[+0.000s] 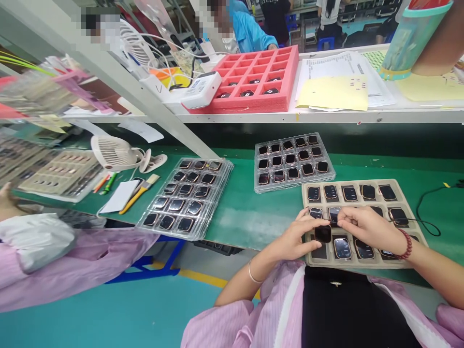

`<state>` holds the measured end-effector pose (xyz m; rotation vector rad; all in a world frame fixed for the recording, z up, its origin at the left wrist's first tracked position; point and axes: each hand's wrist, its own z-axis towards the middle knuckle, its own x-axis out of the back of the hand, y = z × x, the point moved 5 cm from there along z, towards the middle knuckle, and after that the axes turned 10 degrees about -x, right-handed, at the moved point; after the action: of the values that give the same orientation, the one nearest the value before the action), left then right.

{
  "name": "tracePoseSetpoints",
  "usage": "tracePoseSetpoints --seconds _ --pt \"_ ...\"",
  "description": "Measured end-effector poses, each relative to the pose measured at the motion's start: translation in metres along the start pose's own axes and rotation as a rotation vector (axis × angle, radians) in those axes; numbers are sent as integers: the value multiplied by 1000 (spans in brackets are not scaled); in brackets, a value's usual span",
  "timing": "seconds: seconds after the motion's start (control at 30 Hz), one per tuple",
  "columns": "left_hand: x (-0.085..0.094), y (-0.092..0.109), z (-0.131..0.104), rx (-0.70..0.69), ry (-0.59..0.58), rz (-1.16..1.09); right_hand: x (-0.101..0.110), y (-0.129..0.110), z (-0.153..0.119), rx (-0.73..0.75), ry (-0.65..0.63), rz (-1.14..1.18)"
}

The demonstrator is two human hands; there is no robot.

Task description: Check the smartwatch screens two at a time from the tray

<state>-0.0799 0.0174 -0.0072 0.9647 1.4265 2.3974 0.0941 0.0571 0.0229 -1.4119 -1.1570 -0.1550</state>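
Note:
My left hand (297, 238) grips a dark-screened square smartwatch (322, 234) between thumb and fingers, over the left end of a beige tray (362, 263). Beside it, my right hand (364, 224) is closed in a pinch; whatever sits in its fingertips is hidden. Rows of square watch faces fill the tray's pockets. Several have lit screens, such as the watch (341, 247) in the front row. A thin black cable (422, 221) runs from the right toward my right wrist.
Clear trays of watches stand on the green bench: one tray stack (293, 162) behind, another stack (186, 193) to the left. A brush (139, 194), white fan (114, 152) and a co-worker's sleeve (72, 256) are further left. A shelf above bears a red foam box (253, 79).

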Motion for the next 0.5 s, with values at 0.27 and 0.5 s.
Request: tracePoseSetpoints --seconds 0.27,0.5 --pt "-2 4 3 12 -64 84 -10 1 7 -48 -143 187" --pt "0 3 4 -6 -49 82 -4 1 6 -3 -79 111"
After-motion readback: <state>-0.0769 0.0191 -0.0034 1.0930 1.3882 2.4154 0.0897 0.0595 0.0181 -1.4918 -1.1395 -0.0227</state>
